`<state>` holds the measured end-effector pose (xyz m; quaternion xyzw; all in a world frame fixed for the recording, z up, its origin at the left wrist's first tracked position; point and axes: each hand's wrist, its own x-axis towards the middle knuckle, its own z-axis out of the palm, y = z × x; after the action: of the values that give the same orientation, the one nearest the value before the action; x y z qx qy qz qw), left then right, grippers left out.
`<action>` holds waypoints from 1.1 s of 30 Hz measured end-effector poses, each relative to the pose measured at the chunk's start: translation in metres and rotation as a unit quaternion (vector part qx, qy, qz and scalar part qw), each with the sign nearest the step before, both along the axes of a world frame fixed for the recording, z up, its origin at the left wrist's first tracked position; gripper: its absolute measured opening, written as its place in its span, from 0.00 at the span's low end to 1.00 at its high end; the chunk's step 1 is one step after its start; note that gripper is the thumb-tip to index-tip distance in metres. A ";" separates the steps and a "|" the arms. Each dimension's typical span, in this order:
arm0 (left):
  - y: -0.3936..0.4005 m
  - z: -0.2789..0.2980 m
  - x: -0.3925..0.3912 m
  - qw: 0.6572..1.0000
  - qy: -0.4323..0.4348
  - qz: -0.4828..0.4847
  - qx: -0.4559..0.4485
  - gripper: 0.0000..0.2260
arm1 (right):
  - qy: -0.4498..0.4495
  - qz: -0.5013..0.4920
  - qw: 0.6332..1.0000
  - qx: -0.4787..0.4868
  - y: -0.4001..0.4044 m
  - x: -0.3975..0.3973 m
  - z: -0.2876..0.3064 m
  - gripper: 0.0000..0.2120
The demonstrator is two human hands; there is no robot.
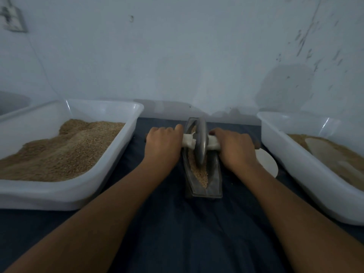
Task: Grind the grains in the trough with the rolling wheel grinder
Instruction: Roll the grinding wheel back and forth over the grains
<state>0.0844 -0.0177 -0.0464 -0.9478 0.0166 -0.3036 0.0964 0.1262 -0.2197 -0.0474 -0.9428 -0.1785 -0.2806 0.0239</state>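
A narrow metal trough (215, 175) lies lengthwise on the dark cloth in front of me, with pale grains (201, 177) along its groove. The metal grinding wheel (201, 143) stands upright in the trough's far half. Its axle handle is wrapped in white cloth on both sides of the wheel. My left hand (162, 143) grips the handle's left side, and my right hand (234, 147) grips the right side. Both hands sit knuckles up, close to the wheel.
A white tub (59, 192) heaped with brown grain stands on the left. Another white tub (307, 174) with grain and a pale disc in it stands on the right. A white round object (268, 160) lies beside the right tub. A blue-grey wall rises just behind the trough.
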 end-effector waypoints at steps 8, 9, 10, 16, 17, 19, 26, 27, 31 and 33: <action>-0.008 0.006 -0.021 1.000 0.000 0.001 0.017 0.09 | -0.017 0.017 1.000 0.019 -0.008 -0.026 -0.008 0.14; -0.009 0.007 -0.023 1.000 0.000 0.001 0.019 0.09 | -0.021 0.020 0.999 0.022 -0.009 -0.029 -0.009 0.14; -0.008 0.007 -0.025 1.000 0.000 0.002 0.017 0.09 | -0.028 0.021 0.999 0.024 -0.009 -0.031 -0.009 0.13; -0.005 0.007 -0.029 1.000 0.014 0.005 0.012 0.14 | -0.037 0.025 0.999 0.025 -0.007 -0.033 -0.007 0.12; -0.005 0.006 -0.028 1.000 0.015 0.002 0.013 0.14 | -0.032 0.026 0.999 0.026 -0.006 -0.031 -0.007 0.13; -0.004 0.005 -0.023 1.000 0.008 -0.006 0.017 0.14 | -0.020 0.020 0.999 0.027 -0.006 -0.028 -0.007 0.13; -0.003 0.004 0.001 1.000 0.004 -0.011 0.014 0.09 | 0.000 -0.007 1.000 0.006 -0.003 -0.004 -0.006 0.12; -0.002 0.004 0.004 1.000 0.009 -0.010 0.010 0.09 | 0.001 -0.008 1.000 0.004 -0.001 0.000 -0.005 0.12; 0.002 0.002 0.016 1.000 0.013 -0.010 -0.002 0.12 | 0.008 -0.012 1.000 0.003 0.003 0.013 0.000 0.13; 0.003 0.002 0.023 1.000 0.019 -0.009 -0.004 0.15 | 0.015 -0.013 1.000 -0.002 0.003 0.019 0.001 0.14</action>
<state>0.1071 -0.0148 -0.0446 -0.9535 0.0255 -0.2867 0.0896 0.1454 -0.2166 -0.0459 -0.9491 -0.1667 -0.2665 0.0211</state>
